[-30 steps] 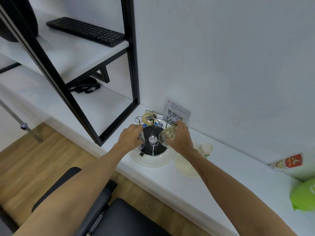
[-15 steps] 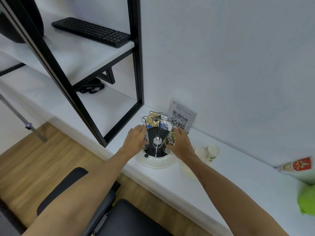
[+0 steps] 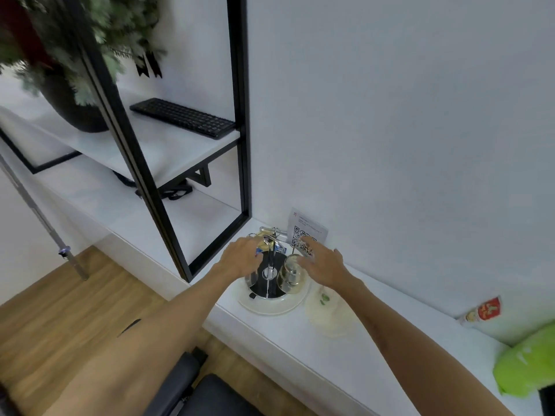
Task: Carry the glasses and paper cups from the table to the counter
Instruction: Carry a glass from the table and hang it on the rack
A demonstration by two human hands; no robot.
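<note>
My right hand (image 3: 322, 267) hangs open beside the glass (image 3: 289, 276) on the rack (image 3: 270, 265). My left hand (image 3: 240, 259) hovers loose-fingered, holding nothing. I should draw both away slowly, so nothing tips.

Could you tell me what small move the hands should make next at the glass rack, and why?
Probably draw both hands back from the rack. A glass hangs there beside the open right hand, which no longer holds it, and the left hand looks open above another glass. Both glasses seem delivered.
</note>
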